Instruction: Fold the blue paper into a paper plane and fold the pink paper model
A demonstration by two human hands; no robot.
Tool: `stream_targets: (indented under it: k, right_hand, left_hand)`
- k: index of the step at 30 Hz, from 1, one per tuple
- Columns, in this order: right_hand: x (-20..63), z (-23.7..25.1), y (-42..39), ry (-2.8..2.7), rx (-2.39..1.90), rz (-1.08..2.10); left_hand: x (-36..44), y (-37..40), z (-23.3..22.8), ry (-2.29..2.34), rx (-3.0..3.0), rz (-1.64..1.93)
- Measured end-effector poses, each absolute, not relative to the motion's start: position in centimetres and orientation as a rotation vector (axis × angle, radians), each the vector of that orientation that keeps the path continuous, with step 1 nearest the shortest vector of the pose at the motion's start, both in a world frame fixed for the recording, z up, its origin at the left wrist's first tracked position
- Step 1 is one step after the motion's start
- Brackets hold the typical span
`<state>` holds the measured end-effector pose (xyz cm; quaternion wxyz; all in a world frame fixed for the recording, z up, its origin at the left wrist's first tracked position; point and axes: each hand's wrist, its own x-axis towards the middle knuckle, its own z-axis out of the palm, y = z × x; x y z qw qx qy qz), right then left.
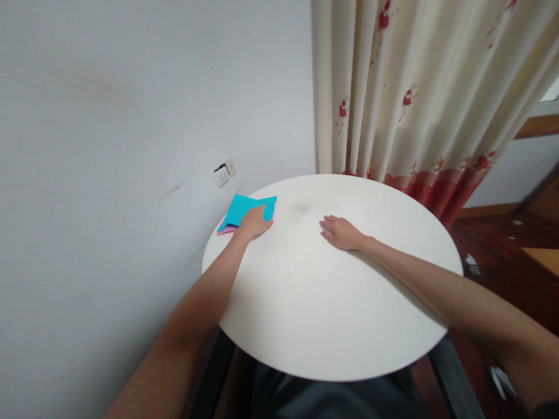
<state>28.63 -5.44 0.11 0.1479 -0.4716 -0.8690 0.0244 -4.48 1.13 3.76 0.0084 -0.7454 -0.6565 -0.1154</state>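
Near the far left edge of the round white table [332, 302] lies a small stack of coloured paper [242, 208], bright blue on top with pink showing underneath. Its near left edge gapes a little. My left hand [255, 223] rests over the stack's near right part, thumb and forefinger apart with blue paper visible between them; the other fingers are hard to make out. My right hand [344, 233] lies on the bare tabletop right of centre, fingers stretched to the left and slightly spread, holding nothing.
A pale wall [144, 116] with a socket [222, 176] borders the table on the left. Behind it hangs a cream and red flowered curtain [393, 87]. Small white items [473, 265] lie on the dark red floor at right. My legs [332, 398] are under the near edge.
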Motion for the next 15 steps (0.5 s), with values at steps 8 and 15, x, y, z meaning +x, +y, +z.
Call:
stream_targets:
  k: [8, 15]
  right_hand:
    - [28.62, 0.28, -5.56, -2.505, -1.336, 0.059]
    - [28.55, 0.22, -5.60, -2.514, -1.351, 0.035]
  left_hand:
    - [-4.77, 1.78, 2.92, -2.157, -2.313, -0.234]
    - [-4.05, 1.37, 3.54, -2.193, -2.240, -0.221]
